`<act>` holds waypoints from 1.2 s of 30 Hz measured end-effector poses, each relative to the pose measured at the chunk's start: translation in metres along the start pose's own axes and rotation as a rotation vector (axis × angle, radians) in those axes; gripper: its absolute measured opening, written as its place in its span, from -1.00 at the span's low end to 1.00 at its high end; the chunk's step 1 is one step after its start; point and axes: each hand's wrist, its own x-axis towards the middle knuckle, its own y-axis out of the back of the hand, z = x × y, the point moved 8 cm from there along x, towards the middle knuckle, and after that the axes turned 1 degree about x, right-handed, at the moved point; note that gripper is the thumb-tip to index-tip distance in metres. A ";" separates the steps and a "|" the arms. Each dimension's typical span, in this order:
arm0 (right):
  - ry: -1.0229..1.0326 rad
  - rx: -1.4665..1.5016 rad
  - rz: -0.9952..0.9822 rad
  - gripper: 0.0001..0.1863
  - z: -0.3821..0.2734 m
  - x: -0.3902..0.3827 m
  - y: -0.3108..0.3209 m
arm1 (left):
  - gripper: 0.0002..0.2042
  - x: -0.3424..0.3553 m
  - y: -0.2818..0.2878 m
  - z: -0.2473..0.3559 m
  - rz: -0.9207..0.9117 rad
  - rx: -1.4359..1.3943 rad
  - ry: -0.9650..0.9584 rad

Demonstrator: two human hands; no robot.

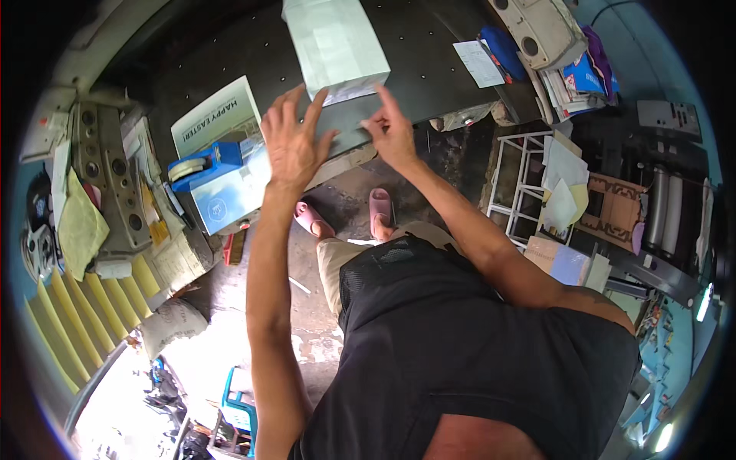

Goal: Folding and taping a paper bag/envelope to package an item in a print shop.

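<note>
A long white paper-wrapped block [337,47], perhaps a stack of sheets, lies on the dark work table [420,77] with its short end toward me. At that end's left corner is my left hand [293,142], its fingers spread and nothing gripped. My right hand [392,132] stretches its index finger to the right corner while the other fingers bend loosely. Whether the fingertips touch the block I cannot tell. Left of my left hand sits a blue tape dispenser [224,159] with a pale roll, on a light-blue printed sheet or box [218,203].
A printed card [217,116] lies at the table's left. At the right are a paper slip [478,64] and a blue pouch [502,55]. Beige machine housings [540,32] flank the table. A white wire rack [512,172] stands on the right, a blue plastic stool [239,406] lower left.
</note>
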 end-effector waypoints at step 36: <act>0.135 -0.673 0.120 -0.25 0.024 0.068 0.036 | -0.18 0.065 -0.088 0.018 0.093 0.425 -0.044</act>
